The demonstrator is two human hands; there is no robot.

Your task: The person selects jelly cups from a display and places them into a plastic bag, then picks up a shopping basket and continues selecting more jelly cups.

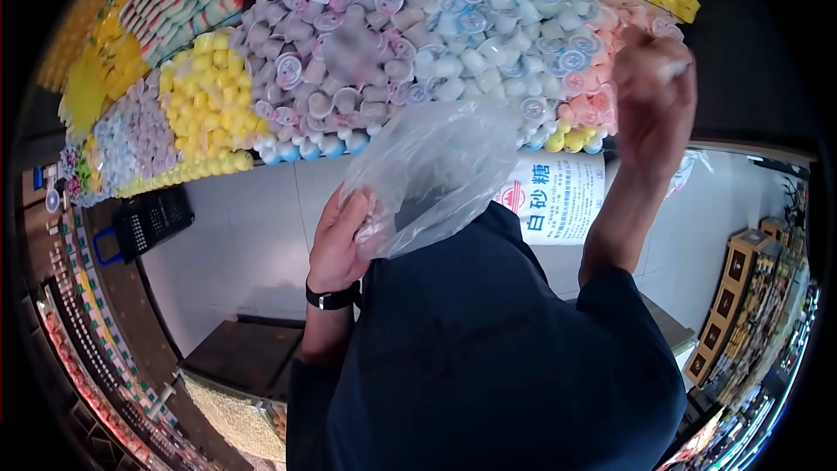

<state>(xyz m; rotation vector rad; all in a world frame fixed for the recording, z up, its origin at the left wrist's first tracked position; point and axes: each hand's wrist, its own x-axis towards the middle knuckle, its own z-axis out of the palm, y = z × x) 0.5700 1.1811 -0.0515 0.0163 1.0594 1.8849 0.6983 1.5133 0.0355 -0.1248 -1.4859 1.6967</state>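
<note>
Left fingers (353, 209) pinch the clear, thin plastic bag (445, 166) beside them; a slack pinch could let its mouth sag. Right fingers (649, 57), blurred, near pink plastic cups (593, 109): cannot tell whether closed.

Cannot confirm any item in blurred right hand (652, 74). Cannot read small print (560, 220) on partly hidden white sack (580, 179).
</note>
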